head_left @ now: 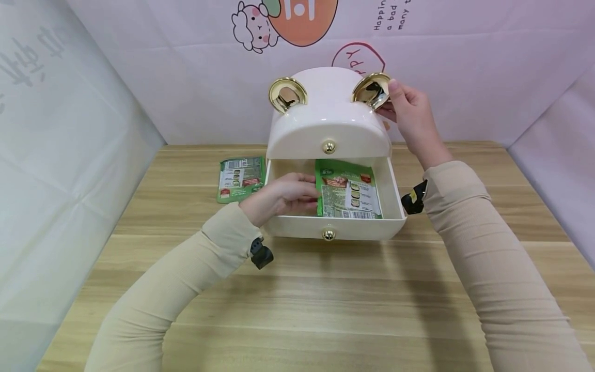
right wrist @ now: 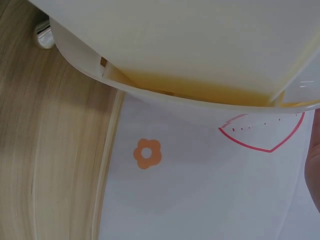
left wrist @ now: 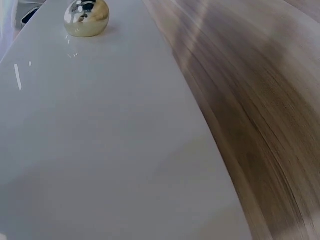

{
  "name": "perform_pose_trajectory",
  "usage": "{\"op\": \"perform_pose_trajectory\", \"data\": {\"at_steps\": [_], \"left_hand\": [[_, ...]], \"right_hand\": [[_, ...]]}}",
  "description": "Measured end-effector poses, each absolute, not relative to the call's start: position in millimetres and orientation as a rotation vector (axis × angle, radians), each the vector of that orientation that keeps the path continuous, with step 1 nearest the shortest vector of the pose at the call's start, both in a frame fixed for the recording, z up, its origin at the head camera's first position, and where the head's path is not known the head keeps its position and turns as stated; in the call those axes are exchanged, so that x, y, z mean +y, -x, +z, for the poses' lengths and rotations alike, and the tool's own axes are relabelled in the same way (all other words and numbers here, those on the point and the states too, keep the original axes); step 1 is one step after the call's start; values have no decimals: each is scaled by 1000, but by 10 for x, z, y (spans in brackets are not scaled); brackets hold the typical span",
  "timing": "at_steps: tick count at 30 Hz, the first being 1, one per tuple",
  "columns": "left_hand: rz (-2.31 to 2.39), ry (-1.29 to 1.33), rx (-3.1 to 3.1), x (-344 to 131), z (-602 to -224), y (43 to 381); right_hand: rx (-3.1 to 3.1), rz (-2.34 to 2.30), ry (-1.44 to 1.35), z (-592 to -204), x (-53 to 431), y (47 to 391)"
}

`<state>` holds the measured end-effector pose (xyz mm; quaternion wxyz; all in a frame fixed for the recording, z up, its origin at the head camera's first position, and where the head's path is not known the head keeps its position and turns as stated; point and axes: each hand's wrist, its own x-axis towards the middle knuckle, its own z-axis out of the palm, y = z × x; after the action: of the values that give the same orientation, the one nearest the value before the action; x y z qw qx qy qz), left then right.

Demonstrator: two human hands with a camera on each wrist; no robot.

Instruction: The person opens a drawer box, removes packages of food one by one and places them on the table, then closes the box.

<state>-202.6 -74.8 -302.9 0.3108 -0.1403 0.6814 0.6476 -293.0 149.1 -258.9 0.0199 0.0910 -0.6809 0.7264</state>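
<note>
In the head view, a white bear-shaped storage box (head_left: pixel 327 111) stands on the table with its lower drawer (head_left: pixel 334 227) pulled out. My left hand (head_left: pixel 290 194) reaches into that drawer from the left and pinches the left edge of a green food packet (head_left: pixel 350 191) in it. My right hand (head_left: pixel 413 113) grips the box's right gold ear (head_left: pixel 372 92), thumb in front, other fingers partly hidden behind. The left wrist view shows the white drawer front with a gold knob (left wrist: pixel 87 18); the packet is out of sight there.
A second green packet (head_left: pixel 241 178) lies on the wooden table (head_left: pixel 279 310) left of the box. The left gold ear (head_left: pixel 287 95) and upper gold knob (head_left: pixel 329 146) stick out. Close behind the box hangs a white printed cloth (head_left: pixel 195 77); cloth panels flank both sides.
</note>
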Motion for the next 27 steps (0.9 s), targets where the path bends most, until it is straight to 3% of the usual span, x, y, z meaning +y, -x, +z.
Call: {"op": "perform_pose_trajectory", "data": {"at_steps": [27], "left_hand": [[1715,293,1774,-753,-3030,2008]], "right_hand": [[-2139,2222,-281,-2593,1493,2925]]}}
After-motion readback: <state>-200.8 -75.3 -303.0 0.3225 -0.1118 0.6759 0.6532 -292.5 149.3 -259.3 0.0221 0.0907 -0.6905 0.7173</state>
